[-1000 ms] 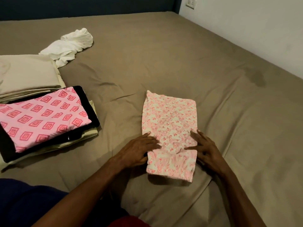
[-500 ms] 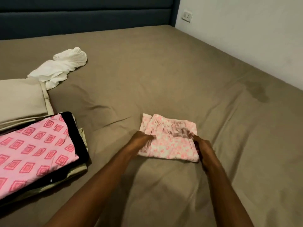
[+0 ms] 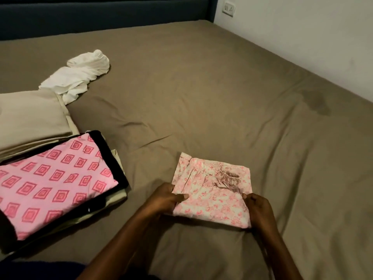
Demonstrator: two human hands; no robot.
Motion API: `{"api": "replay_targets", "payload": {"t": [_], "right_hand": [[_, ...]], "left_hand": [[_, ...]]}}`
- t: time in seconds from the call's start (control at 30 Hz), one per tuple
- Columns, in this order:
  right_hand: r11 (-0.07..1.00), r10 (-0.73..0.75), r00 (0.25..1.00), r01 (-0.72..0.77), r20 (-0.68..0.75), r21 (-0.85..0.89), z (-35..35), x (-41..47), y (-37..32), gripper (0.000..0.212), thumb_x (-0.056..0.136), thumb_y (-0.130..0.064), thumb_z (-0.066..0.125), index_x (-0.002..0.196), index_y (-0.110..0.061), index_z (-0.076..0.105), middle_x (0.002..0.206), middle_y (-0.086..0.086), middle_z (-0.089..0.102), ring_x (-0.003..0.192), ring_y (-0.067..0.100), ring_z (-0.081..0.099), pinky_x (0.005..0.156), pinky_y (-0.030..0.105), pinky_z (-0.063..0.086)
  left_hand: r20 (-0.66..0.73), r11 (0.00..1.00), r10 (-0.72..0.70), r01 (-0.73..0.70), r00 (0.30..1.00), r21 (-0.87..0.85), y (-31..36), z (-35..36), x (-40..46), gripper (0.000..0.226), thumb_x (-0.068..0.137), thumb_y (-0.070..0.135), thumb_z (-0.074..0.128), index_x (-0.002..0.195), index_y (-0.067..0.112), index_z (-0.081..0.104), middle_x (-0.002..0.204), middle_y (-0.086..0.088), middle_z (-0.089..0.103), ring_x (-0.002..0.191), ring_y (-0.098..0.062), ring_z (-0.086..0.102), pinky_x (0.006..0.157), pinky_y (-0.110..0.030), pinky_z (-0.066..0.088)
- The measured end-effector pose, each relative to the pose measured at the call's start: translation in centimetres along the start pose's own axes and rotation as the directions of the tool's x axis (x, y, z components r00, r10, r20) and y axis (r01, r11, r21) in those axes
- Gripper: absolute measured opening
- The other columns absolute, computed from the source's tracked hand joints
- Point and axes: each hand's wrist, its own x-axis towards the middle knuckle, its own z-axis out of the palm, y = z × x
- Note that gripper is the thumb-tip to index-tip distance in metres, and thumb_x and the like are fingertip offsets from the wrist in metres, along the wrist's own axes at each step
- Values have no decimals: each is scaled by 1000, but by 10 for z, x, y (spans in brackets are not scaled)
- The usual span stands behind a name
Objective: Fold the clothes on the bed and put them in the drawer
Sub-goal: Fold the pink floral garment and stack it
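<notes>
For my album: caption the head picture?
Both hands grip folded pink floral garment on bed.

1 head cam, looks fwd and down over bed [image 3: 201, 102], hands [image 3: 167, 199] close.

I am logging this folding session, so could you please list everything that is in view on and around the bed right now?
floral garment: one, white with pink print, folded small, on the bed's near middle
patterned garment: one, pink with darker pink squares, folded, top of the near-left pile
black garment: one, black, folded under the patterned garment
beige stack: one pile, beige, folded, at the left edge behind the pink one
white garment: one, white, crumpled and unfolded, far left
bed sheet: one, taupe, wrinkled, covers the bed
headboard: one, dark blue, far end
wall socket: one, white, on the wall
left hand: grips the floral garment's left edge
right hand: grips its right edge
</notes>
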Motion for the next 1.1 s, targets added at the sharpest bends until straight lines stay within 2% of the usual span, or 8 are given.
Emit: {"api": "replay_targets", "payload": {"t": [0.13, 0.27, 0.4, 0.53, 0.63, 0.73, 0.9, 1.1], "right_hand": [[993, 10, 1000, -12, -23, -113, 7, -33, 2, 40, 101, -28, 66, 67, -5, 65, 54, -1, 61, 54, 18, 55, 58, 32, 36], [957, -48, 999, 46, 2, -286, 9, -66, -7, 16, 89, -25, 80, 82, -19, 67, 74, -6, 68, 71, 21, 65, 61, 31, 45], [888, -241, 970, 217, -7, -406, 13, -75, -26, 60, 63, -46, 97, 109, -36, 61, 88, -18, 65, 80, 2, 62, 68, 26, 48], [910, -230, 958, 274, 172, -312, 20, -47, -52, 60, 70, -43, 93, 123, -26, 69, 109, -5, 70, 98, 14, 65, 75, 26, 50], [890, -214, 926, 316, 310, -328, 27, -28, -63, 58, 73, -42, 90, 125, -24, 71, 120, -6, 71, 105, 14, 69, 87, 36, 59], [900, -211, 887, 340, 410, -273, 31, -22, -70, 48, 82, -26, 88, 126, -19, 70, 120, -6, 72, 106, 11, 71, 88, 32, 60], [937, -252, 880, 326, 402, -125, 27, -16, -70, 23, 80, -21, 89, 98, -14, 77, 96, 5, 77, 89, 17, 73, 78, 34, 59], [968, -231, 915, 249, 332, -11, 23, -1, -68, 19, 89, -13, 79, 101, 0, 72, 101, 17, 76, 92, 27, 72, 76, 33, 59]], "left_hand": [[-6, 998, -12, 12, 1000, -54, -27, -7, -26, 17, 87, 10, 78, 103, 2, 76, 101, -10, 79, 91, -26, 76, 76, -31, 60], [-48, 996, 52, -49, 997, 76, -58, -8, -48, 19, 88, 17, 80, 106, 11, 76, 103, -3, 79, 92, -19, 76, 87, -38, 60], [-162, 956, 195, -151, 967, 252, -65, -1, -65, 36, 82, 41, 84, 108, 17, 77, 102, 9, 78, 91, -8, 74, 83, -31, 60], [-213, 836, 317, -166, 924, 524, -64, 1, -68, 50, 85, 64, 67, 91, 14, 71, 89, 3, 74, 81, -16, 68, 71, -39, 52], [-221, 744, 383, -158, 897, 649, -64, 0, -69, 44, 97, 50, 61, 113, 10, 70, 111, -7, 73, 98, -26, 67, 81, -36, 50], [-243, 735, 437, -189, 866, 651, -60, 3, -70, 45, 97, 44, 64, 128, 11, 66, 124, -7, 71, 109, -27, 67, 88, -33, 50], [-337, 721, 488, -153, 805, 676, -40, 12, -53, 55, 86, 59, 71, 123, 17, 67, 118, 0, 71, 103, -22, 67, 86, -34, 53], [-395, 774, 498, -189, 772, 605, -25, 6, -22, 10, 94, 33, 69, 86, 27, 65, 79, 12, 65, 83, -18, 67, 67, -29, 40]]}}
